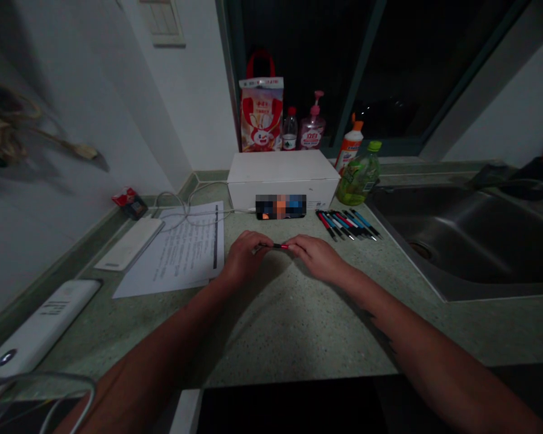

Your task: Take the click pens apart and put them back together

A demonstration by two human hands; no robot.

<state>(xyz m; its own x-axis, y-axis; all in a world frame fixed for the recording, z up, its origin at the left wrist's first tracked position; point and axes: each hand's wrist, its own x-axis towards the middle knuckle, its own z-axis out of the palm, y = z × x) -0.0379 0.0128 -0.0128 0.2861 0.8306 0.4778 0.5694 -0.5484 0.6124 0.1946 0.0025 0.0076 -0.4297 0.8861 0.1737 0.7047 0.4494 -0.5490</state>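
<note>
Between my two hands, just above the countertop, a red and black pen (280, 246) lies level. My left hand (245, 256) pinches its dark left end, and my right hand (314, 254) pinches its red right end. Part of each end is hidden by the fingers. Several pens (347, 225) in red, blue, white and black lie side by side behind and to the right of my right hand. A phone (280, 208) leans on its long side behind the held pen, its screen blurred.
The white box (283, 167) backs the phone. A printed sheet (185, 253), a white power bank (130, 244) and cables lie left. A metal sink (470, 241) is set in at right. Bottles, including a green one (359, 178), and a red bag (262, 117) stand by the window.
</note>
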